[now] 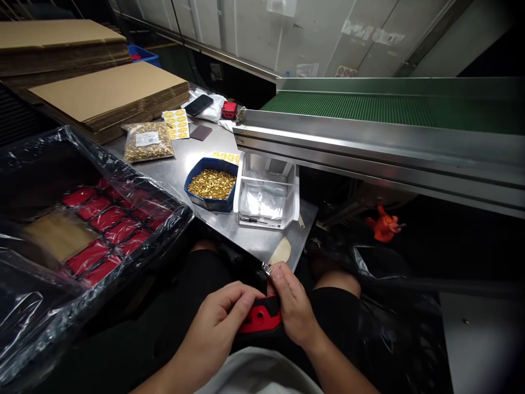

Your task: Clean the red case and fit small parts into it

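In front of my lap, my left hand (223, 323) grips a red and black case that looks like a tape measure (259, 319), its thumb lying along the top. My right hand (292, 303) is closed at the case's right end. A small shiny metal end piece (266, 268) pokes out past its thumb and forefinger. What those fingers cover is hidden. Just beyond the hands, a cream-coloured rounded piece (281, 251) lies at the metal table's (229, 230) near corner.
A blue bin (211, 206) of small gold-coloured parts stands beside a white tray (296, 191) with plastic bags. At left, a black-lined box (172, 219) holds several red cases (118, 224). Cardboard stacks (110, 90) lie behind; a green conveyor (348, 109) runs at right.
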`<state>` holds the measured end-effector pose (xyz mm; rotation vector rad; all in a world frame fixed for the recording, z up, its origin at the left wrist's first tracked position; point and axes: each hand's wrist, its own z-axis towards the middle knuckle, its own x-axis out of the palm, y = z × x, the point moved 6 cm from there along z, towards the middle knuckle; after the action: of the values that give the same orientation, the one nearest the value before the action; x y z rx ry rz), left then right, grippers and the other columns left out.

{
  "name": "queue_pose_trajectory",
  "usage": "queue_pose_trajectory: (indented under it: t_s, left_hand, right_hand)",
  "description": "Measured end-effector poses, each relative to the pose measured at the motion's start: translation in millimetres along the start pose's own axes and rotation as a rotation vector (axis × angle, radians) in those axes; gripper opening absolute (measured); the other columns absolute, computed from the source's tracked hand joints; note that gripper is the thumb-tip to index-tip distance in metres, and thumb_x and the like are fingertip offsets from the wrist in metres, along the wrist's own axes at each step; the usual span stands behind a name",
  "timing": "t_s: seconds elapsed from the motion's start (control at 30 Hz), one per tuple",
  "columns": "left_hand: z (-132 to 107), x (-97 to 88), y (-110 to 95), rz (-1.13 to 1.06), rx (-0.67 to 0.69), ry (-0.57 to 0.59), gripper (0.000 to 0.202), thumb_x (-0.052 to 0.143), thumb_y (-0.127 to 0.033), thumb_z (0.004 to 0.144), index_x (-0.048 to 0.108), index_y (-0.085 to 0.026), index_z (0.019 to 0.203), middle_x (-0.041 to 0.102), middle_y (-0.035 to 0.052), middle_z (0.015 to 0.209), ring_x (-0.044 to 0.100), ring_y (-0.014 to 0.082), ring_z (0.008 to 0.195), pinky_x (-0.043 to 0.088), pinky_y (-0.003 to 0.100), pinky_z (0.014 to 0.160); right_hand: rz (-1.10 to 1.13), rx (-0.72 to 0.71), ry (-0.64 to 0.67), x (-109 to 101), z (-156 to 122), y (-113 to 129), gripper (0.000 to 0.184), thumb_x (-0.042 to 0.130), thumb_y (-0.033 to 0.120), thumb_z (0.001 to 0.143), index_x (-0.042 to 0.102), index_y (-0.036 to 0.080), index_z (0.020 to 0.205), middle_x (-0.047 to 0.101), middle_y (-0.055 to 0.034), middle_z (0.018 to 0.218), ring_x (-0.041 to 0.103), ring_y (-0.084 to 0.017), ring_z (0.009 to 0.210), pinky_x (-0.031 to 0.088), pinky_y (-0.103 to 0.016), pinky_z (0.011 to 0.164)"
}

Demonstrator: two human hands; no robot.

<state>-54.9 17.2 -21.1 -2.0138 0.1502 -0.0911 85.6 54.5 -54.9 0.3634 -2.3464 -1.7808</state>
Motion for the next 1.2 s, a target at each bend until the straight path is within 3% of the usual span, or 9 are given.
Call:
queue_pose_trajectory:
  t_s: [0.23, 0.37, 0.5, 0.67, 0.9, 0.97, 1.07, 1.2]
  left_hand:
    - [8, 4.3, 12, 0.032, -0.078, -0.043, 0.044, 0.061, -0.054, 0.086, 0.057, -0.015, 0.066, 0.056, 0.0013, 0.061, 0.046, 0.0124, 0.058, 0.037, 0.022, 0.055]
    - [13, 8.6, 22, -0.129, -0.111, -0.058, 0.052, 0.055, -0.06, 0.086, 0.048, -0.015, 0.062, 0.042, -0.0022, 0.059, 0.033, 0.0094, 0.056, 0.027, 0.021, 0.05]
    - [12, 10.8, 21, -0.258, -0.102, -0.003, 0.05, 0.051, -0.058, 0.089, 0.054, -0.013, 0.067, 0.049, -0.0004, 0.064, 0.039, 0.0101, 0.059, 0.032, 0.021, 0.055]
    - [11, 6.7, 20, -0.093, -0.079, -0.009, 0.041, 0.065, -0.051, 0.083, 0.054, -0.014, 0.068, 0.048, -0.0023, 0.061, 0.038, 0.0097, 0.058, 0.03, 0.021, 0.054]
    - [14, 10.9, 21, -0.16, -0.088, -0.035, 0.049, 0.049, -0.058, 0.091, 0.049, -0.015, 0.067, 0.046, -0.0016, 0.065, 0.038, 0.0106, 0.061, 0.033, 0.022, 0.056]
    - [8, 9.6, 13, -0.072, -0.041, -0.028, 0.042, 0.052, -0.053, 0.092, 0.055, -0.016, 0.073, 0.053, -0.0013, 0.069, 0.045, 0.0114, 0.065, 0.037, 0.022, 0.06]
    - [-2, 10.5, 2, 0.049, 0.042, 0.044, 0.025, 0.057, -0.045, 0.092, 0.063, -0.024, 0.105, 0.067, -0.0003, 0.098, 0.059, 0.0154, 0.09, 0.045, 0.021, 0.08]
    - [-7, 10.1, -1, 0.067, 0.079, 0.056, 0.034, 0.062, -0.039, 0.09, 0.056, -0.031, 0.123, 0.063, -0.0016, 0.122, 0.057, 0.0169, 0.114, 0.043, 0.021, 0.097]
  right_hand:
    - [-0.06, 0.0, 0.081, 6, -2, 0, 0.033, 0.036, 0.048, 0.1, 0.046, 0.021, 0.083, 0.042, 0.0042, 0.072, 0.041, -0.012, 0.066, 0.037, -0.026, 0.064]
    - [-0.004, 0.045, 0.109, 10, 1, -7, 0.035, 0.037, 0.049, 0.099, 0.046, 0.021, 0.081, 0.041, 0.0037, 0.072, 0.04, -0.012, 0.066, 0.037, -0.026, 0.063]
    - [0.055, 0.085, 0.106, 8, 5, -15, 0.037, 0.038, 0.051, 0.099, 0.046, 0.021, 0.079, 0.04, 0.0034, 0.073, 0.037, -0.011, 0.066, 0.037, -0.026, 0.064]
    - [0.041, 0.089, 0.093, 7, 7, -19, 0.037, 0.039, 0.051, 0.098, 0.047, 0.02, 0.08, 0.043, 0.0028, 0.075, 0.04, -0.012, 0.07, 0.038, -0.027, 0.067]
    - [0.141, 0.15, 0.16, 17, 9, -21, 0.038, 0.043, 0.052, 0.097, 0.046, 0.02, 0.078, 0.042, 0.0032, 0.073, 0.039, -0.011, 0.067, 0.037, -0.026, 0.065]
    - [0.22, 0.209, 0.133, 15, 10, -23, 0.038, 0.046, 0.052, 0.095, 0.049, 0.019, 0.078, 0.045, 0.0026, 0.074, 0.041, -0.011, 0.068, 0.038, -0.025, 0.066]
    - [0.344, 0.319, 0.087, 10, 12, -28, 0.039, 0.053, 0.053, 0.091, 0.054, 0.017, 0.078, 0.049, 0.0015, 0.074, 0.042, -0.011, 0.068, 0.038, -0.024, 0.066]
    - [0.345, 0.344, 0.098, 7, 14, -28, 0.041, 0.053, 0.055, 0.09, 0.056, 0.015, 0.078, 0.049, 0.0009, 0.074, 0.043, -0.011, 0.068, 0.037, -0.024, 0.065]
